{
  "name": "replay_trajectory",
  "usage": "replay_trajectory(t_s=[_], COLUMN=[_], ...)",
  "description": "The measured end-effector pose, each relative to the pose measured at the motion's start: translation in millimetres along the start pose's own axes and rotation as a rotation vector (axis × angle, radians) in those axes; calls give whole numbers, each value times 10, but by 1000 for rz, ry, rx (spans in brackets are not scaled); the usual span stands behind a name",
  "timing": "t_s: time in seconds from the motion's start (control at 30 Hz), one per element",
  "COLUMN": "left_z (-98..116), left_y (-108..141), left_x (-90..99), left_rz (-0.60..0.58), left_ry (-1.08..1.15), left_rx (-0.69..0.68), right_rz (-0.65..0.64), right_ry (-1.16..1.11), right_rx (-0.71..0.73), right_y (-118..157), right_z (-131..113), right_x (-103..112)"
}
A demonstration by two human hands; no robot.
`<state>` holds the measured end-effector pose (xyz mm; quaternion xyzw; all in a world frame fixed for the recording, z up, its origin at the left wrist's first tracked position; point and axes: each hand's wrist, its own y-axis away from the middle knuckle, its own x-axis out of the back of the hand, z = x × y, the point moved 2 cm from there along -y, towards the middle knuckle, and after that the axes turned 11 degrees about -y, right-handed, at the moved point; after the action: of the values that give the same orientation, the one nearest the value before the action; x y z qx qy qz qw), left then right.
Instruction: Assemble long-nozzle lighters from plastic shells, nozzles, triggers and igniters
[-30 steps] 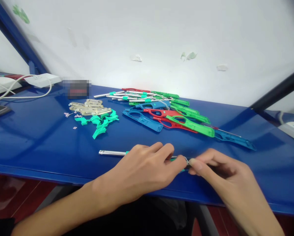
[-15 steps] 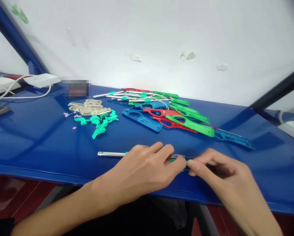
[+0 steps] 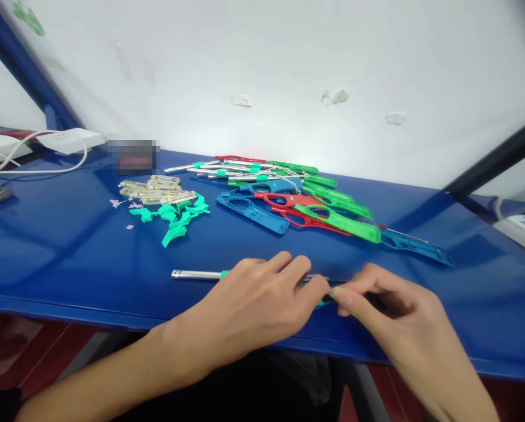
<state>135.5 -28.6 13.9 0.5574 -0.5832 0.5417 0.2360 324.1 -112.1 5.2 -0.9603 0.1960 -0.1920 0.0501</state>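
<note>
My left hand [image 3: 266, 299] lies curled over a lighter assembly, whose silver metal tube [image 3: 196, 274] with a teal collar sticks out to the left. Most of that assembly is hidden under the palm. At its right end, my right hand [image 3: 389, 305] pinches a small piece between thumb and index finger, close against my left fingertips. The piece is too small and covered to make out. A thin wire or rod shows just above the left fingertips, and a bit of teal shows below them.
Behind the hands lie blue [image 3: 254, 215], red [image 3: 295, 202] and green [image 3: 341, 223] handle shells, with silver tubes [image 3: 210, 171] beyond. Teal pieces [image 3: 174, 228] and clear cartridges [image 3: 157, 190] are at left. White cables [image 3: 47, 172] lie far left; a white device [image 3: 520, 231] stands right.
The view has shifted slightly. Both hands keep nearly the same pose, with the left fingers a little nearer the right fingertips; less of the wire and green part shows between them.
</note>
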Motion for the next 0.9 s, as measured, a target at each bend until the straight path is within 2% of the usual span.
replay_trajectory(t_s=[0.5, 0.7, 0.9], left_z=[11, 28, 18], left_y=[5, -4, 2], left_x=[-27, -40, -70], left_rz=[-17, -12, 44], left_ry=[-16, -24, -17], left_rx=[16, 32, 33], right_rz=[-8, -73, -31], right_ry=[-7, 42, 17], right_rx=[-9, 27, 20], right_y=[1, -18, 5], right_z=[-18, 36, 58], right_x=[-24, 7, 9])
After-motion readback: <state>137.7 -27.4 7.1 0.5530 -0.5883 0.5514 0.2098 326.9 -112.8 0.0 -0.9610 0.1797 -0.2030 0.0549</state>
